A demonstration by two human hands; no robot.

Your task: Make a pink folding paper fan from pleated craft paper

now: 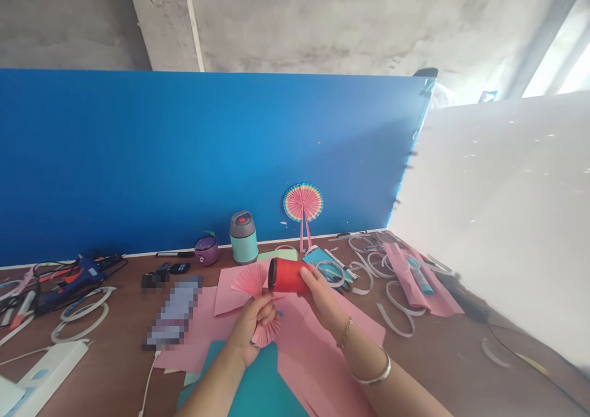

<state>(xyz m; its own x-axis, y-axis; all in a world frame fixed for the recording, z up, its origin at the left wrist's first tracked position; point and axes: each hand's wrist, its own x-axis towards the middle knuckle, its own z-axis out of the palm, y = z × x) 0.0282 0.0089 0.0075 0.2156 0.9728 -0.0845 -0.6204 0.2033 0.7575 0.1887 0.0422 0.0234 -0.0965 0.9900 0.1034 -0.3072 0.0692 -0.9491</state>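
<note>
My left hand (258, 322) is closed around the middle of a pleated pink paper fan (250, 280), whose folds spread out above and below the fist. Close beside it, my right hand (321, 294) grips a spool of red thread (290, 276), tilted on its side with its dark end toward the left hand. Whether a strand runs from the spool to the fan is too fine to make out. Beneath both hands lie pink paper sheets (318, 337) and a teal sheet (253, 380).
A finished round paper fan (303, 203) leans on the blue partition (184, 159). Nearby stand a teal-and-grey flask (244, 239) and a purple cup (206, 250). Left are a phone (175, 312), a glue gun (83, 276) and a power strip (53, 374); white strips (399, 306) curl at right.
</note>
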